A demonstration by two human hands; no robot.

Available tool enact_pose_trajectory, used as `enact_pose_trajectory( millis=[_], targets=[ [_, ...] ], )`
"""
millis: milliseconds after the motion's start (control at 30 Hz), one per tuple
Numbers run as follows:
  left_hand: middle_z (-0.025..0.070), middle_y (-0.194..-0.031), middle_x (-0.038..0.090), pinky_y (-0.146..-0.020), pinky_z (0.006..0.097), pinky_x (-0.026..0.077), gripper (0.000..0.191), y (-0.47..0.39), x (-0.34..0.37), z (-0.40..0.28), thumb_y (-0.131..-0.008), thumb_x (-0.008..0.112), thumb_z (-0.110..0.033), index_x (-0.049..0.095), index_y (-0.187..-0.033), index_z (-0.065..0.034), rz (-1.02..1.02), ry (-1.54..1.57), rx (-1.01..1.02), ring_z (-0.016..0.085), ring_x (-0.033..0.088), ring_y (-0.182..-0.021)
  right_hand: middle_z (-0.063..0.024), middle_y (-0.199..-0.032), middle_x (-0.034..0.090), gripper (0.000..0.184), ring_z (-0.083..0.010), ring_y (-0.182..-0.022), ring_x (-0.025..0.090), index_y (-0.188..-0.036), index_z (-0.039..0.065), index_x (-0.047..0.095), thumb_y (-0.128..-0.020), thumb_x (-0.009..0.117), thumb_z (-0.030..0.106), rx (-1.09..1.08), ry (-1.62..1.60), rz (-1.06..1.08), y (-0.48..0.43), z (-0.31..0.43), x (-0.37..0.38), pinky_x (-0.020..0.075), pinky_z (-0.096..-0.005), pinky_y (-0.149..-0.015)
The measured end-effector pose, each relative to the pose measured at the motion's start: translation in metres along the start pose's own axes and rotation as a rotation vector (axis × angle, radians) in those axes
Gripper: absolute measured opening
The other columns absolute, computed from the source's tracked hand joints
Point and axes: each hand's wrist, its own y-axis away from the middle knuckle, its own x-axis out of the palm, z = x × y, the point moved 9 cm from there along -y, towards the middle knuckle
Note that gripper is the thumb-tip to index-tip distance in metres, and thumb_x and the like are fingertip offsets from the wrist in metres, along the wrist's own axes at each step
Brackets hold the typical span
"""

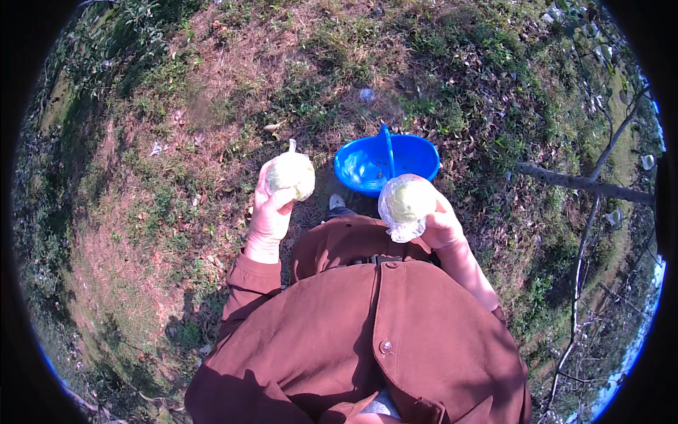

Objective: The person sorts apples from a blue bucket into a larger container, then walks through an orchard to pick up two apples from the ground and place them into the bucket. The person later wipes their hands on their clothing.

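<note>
My left hand (pixel 270 214) is closed around a pale green, round fruit in a clear plastic bag (pixel 291 177). The bag's twisted end sticks up from the top, and sunlight washes out much of the surface. In my right hand (pixel 446 225) is a second pale fruit wrapped in crinkled clear plastic (pixel 407 200), its bunched end hanging down towards my waist. Both fruits are held up apart from each other in front of my body. Below and beyond them, a blue plastic basket (pixel 418 161) with an arched handle stands on the ground, partly hidden by the right-hand fruit.
Grass and dry leaves (pixel 233 106) cover the ground. A piece of clear plastic or a wrapped item (pixel 366 95) lies beyond the basket. Bare tree branches (pixel 588 184) reach in from the right. My shoe (pixel 336 202) shows just left of the basket.
</note>
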Motion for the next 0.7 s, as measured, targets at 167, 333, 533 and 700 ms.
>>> enact_pose_trajectory(
  millis=[167, 333, 533, 700],
  targets=[
    [0.0150, -0.121, 0.058, -0.087, 0.0427, 0.055, 0.062, 0.007, 0.020, 0.018, -0.072, 0.064, -0.006, 0.045, -0.131, -0.0022, -0.052, -0.052, -0.015, 0.028, 0.061, -0.108, -0.0131, -0.124, 0.057, 0.096, -0.0249, -0.111, 0.059, -0.134, 0.000, 0.044, -0.058, 0.088, 0.038, 0.000, -0.011, 0.016, -0.006, 0.020, -0.027, 0.0480, -0.0405, -0.096],
    [0.0159, -0.121, 0.058, -0.084, 0.0437, 0.056, 0.058, 0.023, 0.037, 0.022, -0.072, 0.060, -0.004, 0.047, -0.129, -0.0025, -0.171, -0.072, 0.050, 0.029, 0.062, -0.106, -0.0125, -0.124, 0.057, 0.094, -0.0239, -0.111, 0.058, -0.134, 0.000, 0.044, -0.057, 0.085, 0.036, 0.094, 0.054, 0.067, -0.017, 0.042, -0.042, 0.0473, -0.0396, -0.096],
    [0.0167, -0.122, 0.059, -0.086, 0.0442, 0.056, 0.058, 0.038, 0.063, 0.024, -0.073, 0.060, -0.006, 0.048, -0.130, -0.0017, -0.221, -0.031, 0.152, 0.030, 0.062, -0.108, -0.0129, -0.125, 0.056, 0.095, -0.0243, -0.112, 0.058, -0.133, -0.002, 0.044, -0.059, 0.085, 0.041, 0.100, 0.122, 0.173, -0.034, 0.066, -0.054, 0.0472, -0.0383, -0.096],
    [0.0127, -0.118, 0.060, -0.089, 0.0374, 0.054, 0.057, 0.054, 0.039, 0.023, -0.072, 0.067, -0.004, 0.049, -0.127, -0.0046, -0.327, 0.043, 0.127, 0.025, 0.062, -0.107, -0.0153, -0.126, 0.055, 0.093, -0.0279, -0.111, 0.058, -0.136, -0.004, 0.040, -0.062, 0.083, 0.033, 0.118, 0.047, 0.184, -0.047, 0.069, -0.065, 0.0460, -0.0407, -0.097]
  ],
)
